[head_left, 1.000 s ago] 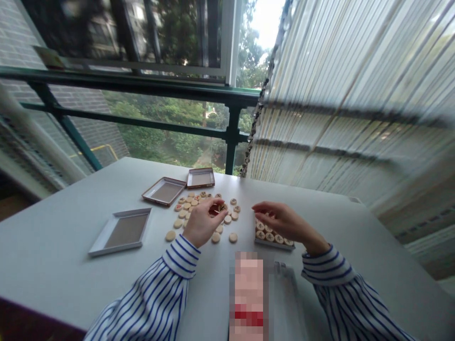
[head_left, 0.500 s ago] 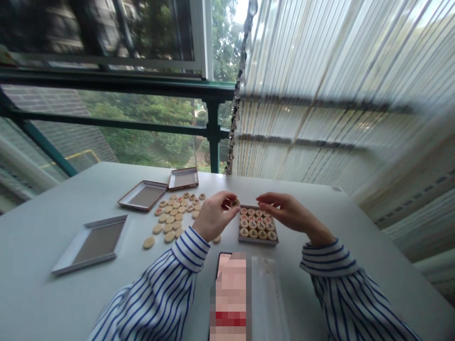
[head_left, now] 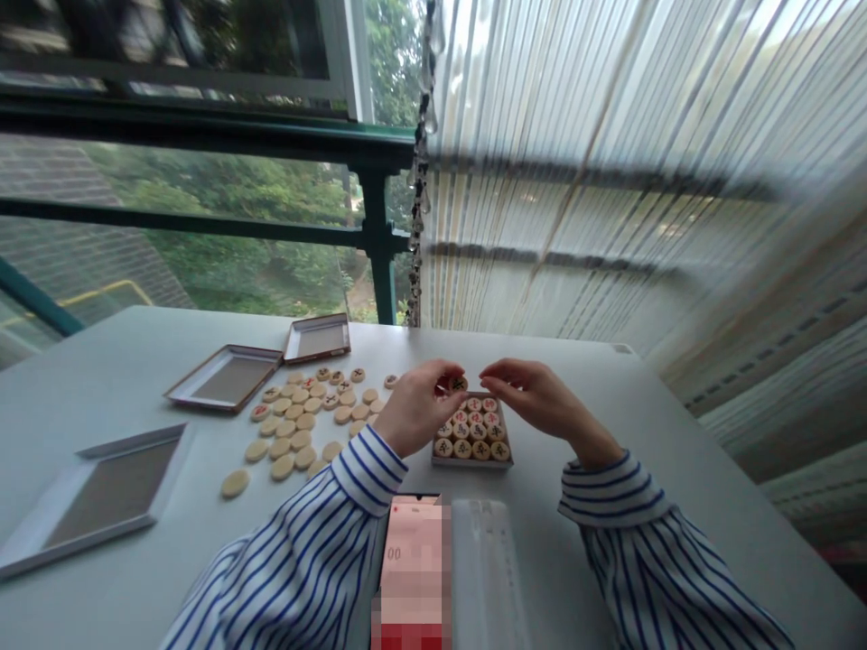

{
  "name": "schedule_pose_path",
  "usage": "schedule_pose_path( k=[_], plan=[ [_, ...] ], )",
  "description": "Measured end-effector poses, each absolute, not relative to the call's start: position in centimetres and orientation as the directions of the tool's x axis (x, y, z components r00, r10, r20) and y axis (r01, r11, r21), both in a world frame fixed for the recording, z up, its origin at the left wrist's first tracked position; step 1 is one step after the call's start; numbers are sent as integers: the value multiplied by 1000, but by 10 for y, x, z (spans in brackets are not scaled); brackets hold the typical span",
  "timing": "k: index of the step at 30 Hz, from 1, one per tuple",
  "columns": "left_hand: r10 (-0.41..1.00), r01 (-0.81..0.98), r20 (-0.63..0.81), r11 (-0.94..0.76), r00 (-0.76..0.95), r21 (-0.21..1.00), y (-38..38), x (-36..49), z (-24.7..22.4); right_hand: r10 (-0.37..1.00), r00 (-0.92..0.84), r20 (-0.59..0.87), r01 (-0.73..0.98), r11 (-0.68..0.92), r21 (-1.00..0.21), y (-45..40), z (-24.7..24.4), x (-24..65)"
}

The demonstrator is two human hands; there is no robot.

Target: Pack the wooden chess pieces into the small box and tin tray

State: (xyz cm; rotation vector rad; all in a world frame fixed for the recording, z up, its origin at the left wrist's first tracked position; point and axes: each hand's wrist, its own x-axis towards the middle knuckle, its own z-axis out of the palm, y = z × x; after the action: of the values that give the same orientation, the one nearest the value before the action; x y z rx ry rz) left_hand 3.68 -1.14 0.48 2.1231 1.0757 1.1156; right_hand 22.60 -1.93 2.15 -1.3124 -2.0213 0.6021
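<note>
A round piece (head_left: 459, 384) was held near the box's (head_left: 472, 463) far edge, pinched in the left hand (head_left: 418, 408); the right hand (head_left: 542, 403) was loosely curled, fingertips parted, nothing seen held; the piece was judged light, hard, best gripped by its rim.

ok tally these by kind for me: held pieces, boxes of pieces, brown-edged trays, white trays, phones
Held piece, in the left hand: 1
Box of pieces: 1
Brown-edged trays: 2
White tray: 1
Phone: 1
Total: 6
</note>
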Motion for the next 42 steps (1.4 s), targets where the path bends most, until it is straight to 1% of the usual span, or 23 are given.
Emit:
schedule_pose_path(
  k=[5, 11, 15, 19, 23, 28, 30, 36, 42],
  plan=[
    [839, 421, 403, -535, 366, 732, -10, 34, 0, 920, -285, 269, 579, 389, -717, -18, 16, 219],
    [838, 460, 381, -536, 391, 708, -13, 34, -1, 928, -289, 235, 523, 358, -773, -19, 10, 212],
    [830, 464, 387, -548, 401, 695, -16, 36, 2, 931, -294, 215, 451, 334, -828, -18, 7, 209],
    [832, 468, 381, -546, 404, 695, -17, 37, 5, 936, -287, 207, 415, 316, -853, -17, 6, 209],
    [854, 437, 332, -497, 401, 750, -15, 35, 3, 941, -267, 208, 406, 305, -861, -17, 6, 210],
    [895, 307, 183, -322, 406, 896, -9, 32, -2, 943, -246, 224, 404, 310, -861, -15, 3, 212],
    [899, 253, 139, -261, 415, 932, -8, 33, -2, 944, -242, 223, 402, 307, -863, -15, 3, 212],
    [912, 199, 77, -169, 403, 965, -7, 32, 3, 940, -263, 216, 396, 309, -865, -18, 7, 208],
    [919, 195, 107, -193, 380, 962, -5, 30, 5, 941, -290, 174, 364, 277, -889, -18, 5, 208]
  ],
)
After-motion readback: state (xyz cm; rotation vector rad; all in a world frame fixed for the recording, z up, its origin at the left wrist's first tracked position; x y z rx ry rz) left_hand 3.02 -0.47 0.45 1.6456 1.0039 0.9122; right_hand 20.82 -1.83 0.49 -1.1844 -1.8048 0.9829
